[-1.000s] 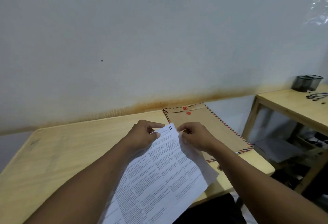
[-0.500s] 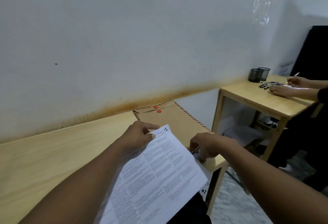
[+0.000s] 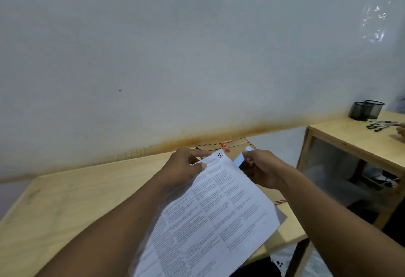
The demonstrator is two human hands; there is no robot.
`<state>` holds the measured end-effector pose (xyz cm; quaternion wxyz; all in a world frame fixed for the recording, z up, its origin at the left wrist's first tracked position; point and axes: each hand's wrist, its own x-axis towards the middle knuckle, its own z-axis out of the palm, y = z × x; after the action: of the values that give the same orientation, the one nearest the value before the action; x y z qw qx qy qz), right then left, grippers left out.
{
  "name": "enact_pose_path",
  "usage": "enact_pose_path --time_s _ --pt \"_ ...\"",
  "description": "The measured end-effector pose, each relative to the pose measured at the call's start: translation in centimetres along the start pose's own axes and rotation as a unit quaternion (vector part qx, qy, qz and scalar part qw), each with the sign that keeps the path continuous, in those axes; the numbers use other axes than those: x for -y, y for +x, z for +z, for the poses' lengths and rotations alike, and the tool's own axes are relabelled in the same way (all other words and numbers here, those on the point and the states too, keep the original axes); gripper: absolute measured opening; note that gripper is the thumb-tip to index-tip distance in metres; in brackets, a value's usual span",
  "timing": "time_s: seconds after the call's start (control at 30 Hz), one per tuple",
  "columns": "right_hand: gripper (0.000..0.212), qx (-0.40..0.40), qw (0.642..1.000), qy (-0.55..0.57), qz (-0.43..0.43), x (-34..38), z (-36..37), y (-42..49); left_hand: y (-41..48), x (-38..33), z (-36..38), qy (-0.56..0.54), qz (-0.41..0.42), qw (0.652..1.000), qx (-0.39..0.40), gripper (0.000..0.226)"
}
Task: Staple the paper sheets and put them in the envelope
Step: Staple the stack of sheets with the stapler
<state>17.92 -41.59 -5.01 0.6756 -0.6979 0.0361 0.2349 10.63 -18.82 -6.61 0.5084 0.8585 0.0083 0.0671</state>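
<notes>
Printed paper sheets (image 3: pixel 214 211) marked "1" at the top corner are held tilted over the wooden table (image 3: pixel 76 200). My left hand (image 3: pixel 184 167) pinches their top left edge. My right hand (image 3: pixel 265 171) grips a shiny silver stapler (image 3: pixel 241 158) right beside the sheets' top right edge. The brown envelope (image 3: pixel 236 144), with red button ties and a striped border, lies flat behind and under the sheets, mostly hidden by them and my hands.
The wall rises just behind the table. To the right stands a second wooden table (image 3: pixel 350 138) with two black mesh cups (image 3: pixel 366 110) and pens (image 3: pixel 377 125); another person's hand (image 3: pixel 401 132) shows at its edge. A gap separates the two tables.
My right hand left the sheets, reached down to the table's right edge, and has come back up holding the stapler at the top corner. My left hand kept its hold on the paper.
</notes>
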Motion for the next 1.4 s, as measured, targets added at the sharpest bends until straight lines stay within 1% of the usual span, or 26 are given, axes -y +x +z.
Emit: enact_pose_path --time_s 0.1,0.17,0.23,0.33,0.47,0.53,0.63,0.73,0.83,0.9,1.03,1.07,1.23,1.4 --pt "0.038 0.033 0.997 0.072 0.024 0.1 1.5 0.8 -0.4 0.7 -1.2 0.000 -0.013 1.000 -0.018 0.034" --pt "0.046 0.066 0.993 0.094 0.038 0.2 2.3 1.1 -0.7 1.2 -1.8 -0.001 -0.014 0.999 -0.030 0.038" --pt "0.049 0.082 0.991 0.094 0.041 0.4 3.2 1.6 -0.8 1.7 -2.3 -0.002 -0.019 0.999 -0.041 0.040" --pt "0.050 0.085 0.993 0.078 0.038 0.6 4.4 2.4 -0.6 2.4 -2.9 -0.008 -0.028 0.998 -0.053 0.034" --pt "0.055 0.110 0.993 0.029 0.018 0.8 5.8 2.9 -0.5 3.0 -3.6 -0.017 -0.033 0.996 -0.075 0.032" --pt "0.054 0.121 0.992 0.019 0.010 0.9 6.3 3.3 -0.4 3.5 -3.8 -0.021 -0.039 0.995 -0.093 0.032" --pt "0.046 0.134 0.991 0.021 0.010 1.1 7.0 3.9 -0.3 4.2 -4.5 -0.034 -0.047 0.992 -0.108 0.033" --pt "0.045 0.137 0.990 0.010 -0.002 1.0 7.6 4.4 -0.3 4.5 -5.1 -0.030 -0.044 0.991 -0.120 0.033" --pt "0.048 0.178 0.984 0.025 0.006 0.8 7.9 5.0 -0.2 4.5 -5.3 -0.028 -0.047 0.991 -0.119 0.035" --pt "0.044 0.194 0.981 0.021 0.000 0.8 8.0 5.2 -0.1 4.6 -5.4 -0.021 -0.045 0.992 -0.115 0.035" --pt "0.028 0.171 0.985 -0.004 -0.038 0.9 8.4 5.4 0.2 4.5 -5.4 -0.012 -0.039 0.993 -0.110 0.036" --pt "0.027 0.168 0.985 -0.009 -0.041 0.9 8.5 5.4 0.2 4.4 -5.4 -0.007 -0.035 0.994 -0.107 0.036" --pt "0.029 0.175 0.983 -0.023 -0.054 0.9 8.7 5.4 0.3 4.4 -5.4 0.001 -0.025 0.994 -0.104 0.036" --pt "0.039 0.179 0.981 -0.032 -0.067 0.8 8.9 5.8 0.1 4.3 -5.6 -0.004 -0.022 0.994 -0.107 0.036"
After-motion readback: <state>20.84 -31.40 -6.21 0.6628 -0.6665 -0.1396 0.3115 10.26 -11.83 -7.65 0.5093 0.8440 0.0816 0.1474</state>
